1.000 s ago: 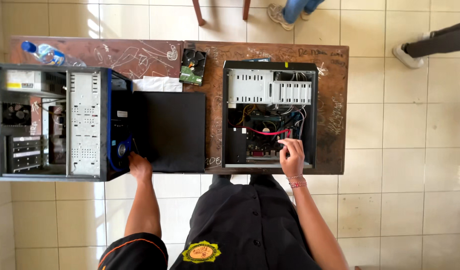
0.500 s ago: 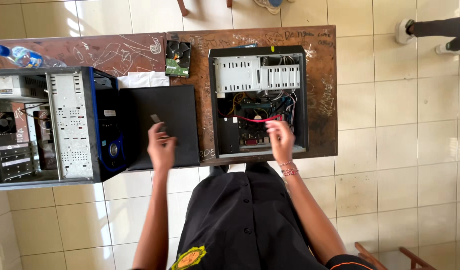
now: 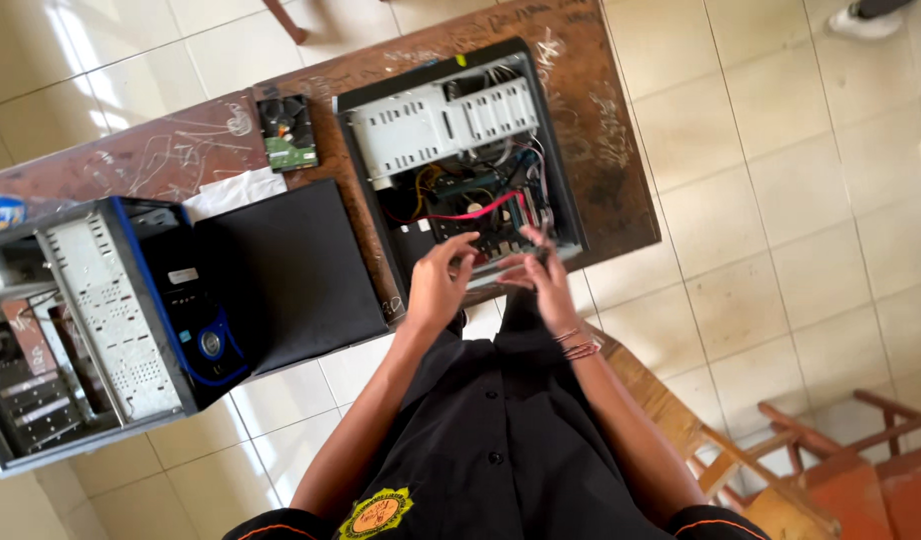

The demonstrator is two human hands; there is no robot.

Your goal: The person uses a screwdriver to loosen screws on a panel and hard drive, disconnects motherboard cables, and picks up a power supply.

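An open black computer case (image 3: 566,190) lies on its side on the wooden table (image 3: 611,130). It shows a white drive cage (image 3: 441,120), a red cable (image 3: 471,212) and a circuit board. Both my hands meet at the case's near edge. My left hand (image 3: 439,288) has curled, parted fingers that touch the board's near side. My right hand (image 3: 543,282) pinches a thin metal tool (image 3: 542,234) that points into the case. What the tool's tip touches is hidden.
A black side panel (image 3: 286,270) lies flat left of the case. A second, blue-fronted case (image 3: 111,320) stands open at the far left. A bare hard drive (image 3: 289,130) and white paper (image 3: 236,190) lie behind the panel. A wooden chair (image 3: 781,460) stands at lower right.
My left hand left the black side panel and moved right to the open case, beside my right hand. My head turned, so the table now looks tilted.
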